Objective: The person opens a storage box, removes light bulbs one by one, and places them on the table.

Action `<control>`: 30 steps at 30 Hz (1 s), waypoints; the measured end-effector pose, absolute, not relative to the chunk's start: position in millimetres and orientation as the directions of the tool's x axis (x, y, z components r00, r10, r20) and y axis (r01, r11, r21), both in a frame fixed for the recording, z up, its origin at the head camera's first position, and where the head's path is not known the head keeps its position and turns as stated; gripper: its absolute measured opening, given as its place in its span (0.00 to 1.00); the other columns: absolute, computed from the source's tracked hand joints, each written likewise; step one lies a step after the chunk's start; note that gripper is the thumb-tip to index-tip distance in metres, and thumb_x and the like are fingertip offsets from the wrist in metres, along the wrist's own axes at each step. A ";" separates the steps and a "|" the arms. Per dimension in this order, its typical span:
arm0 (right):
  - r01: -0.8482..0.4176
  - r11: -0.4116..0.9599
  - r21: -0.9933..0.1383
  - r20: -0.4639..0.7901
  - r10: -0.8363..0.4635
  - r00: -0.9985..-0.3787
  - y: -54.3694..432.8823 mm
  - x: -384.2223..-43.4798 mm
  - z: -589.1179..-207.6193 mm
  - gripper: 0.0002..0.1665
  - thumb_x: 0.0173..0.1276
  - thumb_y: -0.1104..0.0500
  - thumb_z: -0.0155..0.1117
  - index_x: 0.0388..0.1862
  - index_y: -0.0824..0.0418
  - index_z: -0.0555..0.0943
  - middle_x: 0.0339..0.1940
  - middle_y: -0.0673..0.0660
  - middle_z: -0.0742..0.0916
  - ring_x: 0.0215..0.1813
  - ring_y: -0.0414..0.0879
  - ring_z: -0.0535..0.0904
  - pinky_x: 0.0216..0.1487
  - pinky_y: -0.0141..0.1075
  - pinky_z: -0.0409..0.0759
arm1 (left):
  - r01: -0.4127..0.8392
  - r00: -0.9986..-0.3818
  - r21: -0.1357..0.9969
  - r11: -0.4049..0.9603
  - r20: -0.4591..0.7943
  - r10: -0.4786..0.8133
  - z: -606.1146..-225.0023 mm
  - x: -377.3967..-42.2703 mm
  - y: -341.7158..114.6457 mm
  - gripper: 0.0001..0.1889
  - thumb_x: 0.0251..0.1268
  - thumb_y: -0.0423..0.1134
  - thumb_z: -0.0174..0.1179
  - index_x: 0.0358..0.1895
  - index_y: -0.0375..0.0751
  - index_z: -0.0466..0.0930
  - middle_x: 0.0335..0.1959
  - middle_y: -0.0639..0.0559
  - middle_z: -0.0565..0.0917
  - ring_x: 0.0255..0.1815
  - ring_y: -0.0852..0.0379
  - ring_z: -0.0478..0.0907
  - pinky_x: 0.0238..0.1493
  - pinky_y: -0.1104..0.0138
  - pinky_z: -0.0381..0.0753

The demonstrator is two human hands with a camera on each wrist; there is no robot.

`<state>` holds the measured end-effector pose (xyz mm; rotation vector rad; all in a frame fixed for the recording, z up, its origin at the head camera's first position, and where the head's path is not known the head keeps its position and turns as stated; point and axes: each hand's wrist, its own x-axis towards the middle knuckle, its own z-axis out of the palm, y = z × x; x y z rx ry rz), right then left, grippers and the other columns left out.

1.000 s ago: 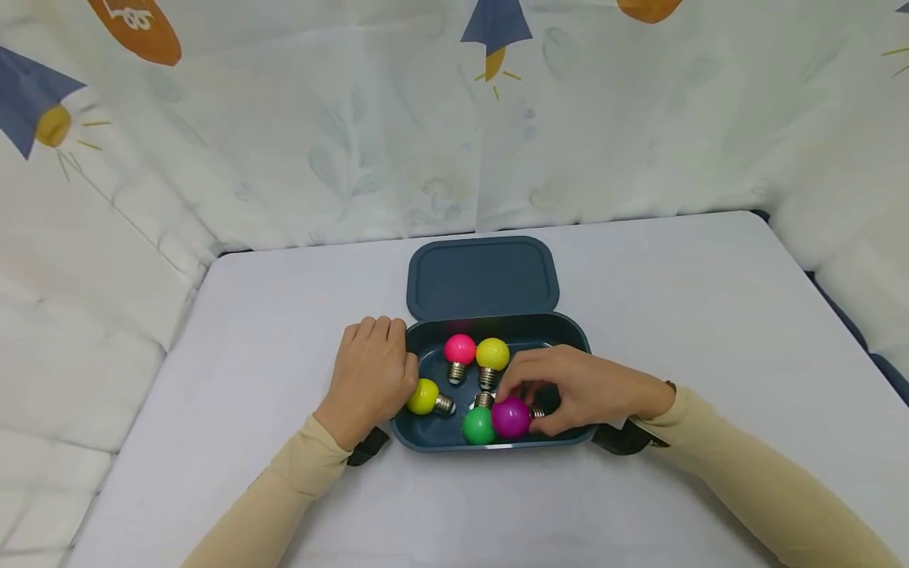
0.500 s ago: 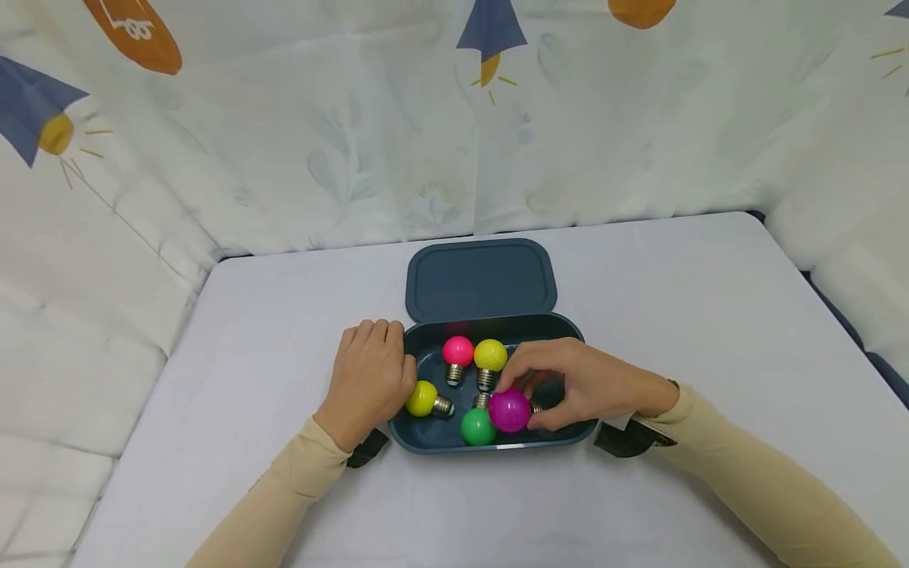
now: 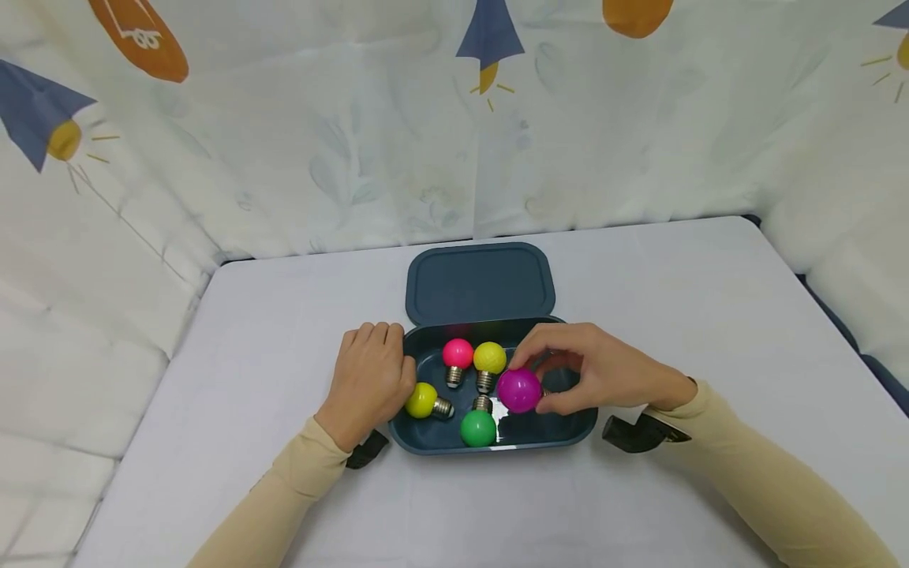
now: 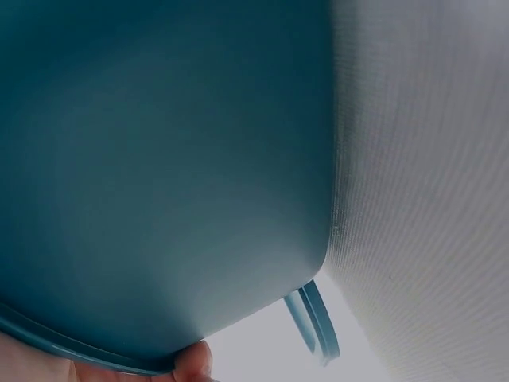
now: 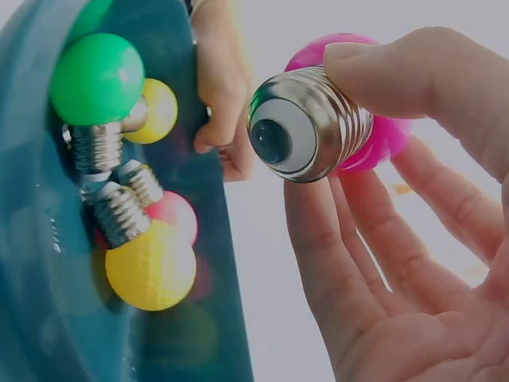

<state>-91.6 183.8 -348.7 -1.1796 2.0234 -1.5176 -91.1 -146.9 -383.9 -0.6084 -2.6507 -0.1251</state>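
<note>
Right hand [image 3: 607, 371]: fingers [image 5: 322, 255] and thumb clamp the purple bulb [image 3: 519, 390]; in the right wrist view the thumb lies at its screw base [image 5: 318, 127], and gaps show between the fingers behind it.
Purple bulb: in those fingers, tilted, over the right half of the box [image 3: 547, 432], its base turned toward the palm.
Left hand [image 3: 365, 386]: fingers curl over the box's left end, gripping the rim; the left wrist view shows them at the edge.
Green bulb [image 3: 479, 427]: left of the right fingers and nearer the person, base pointing away; a gap separates it from the purple bulb.
Dimpled yellow bulb [image 3: 490, 357]: left of the right fingertips and slightly farther, base toward the person.
Pink bulb [image 3: 458, 353]: just beyond that, farther left of the same fingertips.
Smooth yellow bulb [image 3: 422, 401]: inside the box, just beside the left thumb, base pointing right.
Room to move: bare box floor below and nearer than the right fingers; the box's right rim runs beneath that hand.
Lid [image 3: 480, 284]: flat behind the box, beyond both hands' fingers.
Desk [image 3: 675, 315]: white-covered, reaching out on either side of the hands.
Wall cloth [image 3: 604, 142]: pale, behind the desk, farthest from the fingers, printed with blue, yellow and orange shapes.
</note>
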 end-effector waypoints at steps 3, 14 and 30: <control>-0.398 0.068 -0.915 0.205 -0.771 -0.603 186.3 -92.3 -347.9 0.30 0.60 0.67 0.77 0.60 0.55 0.80 0.57 0.55 0.84 0.59 0.46 0.82 0.53 0.42 0.89 | 0.434 -0.822 -0.005 0.901 0.406 0.399 -384.9 -91.3 -146.8 0.07 0.61 0.34 0.51 0.26 0.37 0.67 0.20 0.47 0.66 0.25 0.49 0.63 0.34 0.59 0.64; -0.366 0.054 -0.929 0.209 -0.740 -0.639 192.2 -97.2 -344.4 0.31 0.58 0.71 0.77 0.60 0.57 0.80 0.56 0.54 0.83 0.57 0.48 0.83 0.54 0.42 0.88 | 0.419 -0.841 0.022 0.908 0.386 0.379 -386.1 -90.3 -147.3 0.07 0.61 0.34 0.51 0.27 0.36 0.69 0.21 0.47 0.69 0.26 0.48 0.65 0.36 0.59 0.66; -0.339 0.107 -0.935 0.192 -0.650 -0.735 206.9 -102.6 -333.8 0.30 0.56 0.73 0.76 0.58 0.60 0.80 0.55 0.54 0.84 0.56 0.50 0.84 0.55 0.38 0.88 | 0.436 -0.833 0.013 0.900 0.386 0.398 -385.3 -91.5 -147.2 0.07 0.62 0.35 0.50 0.27 0.36 0.68 0.21 0.47 0.67 0.27 0.49 0.64 0.35 0.59 0.64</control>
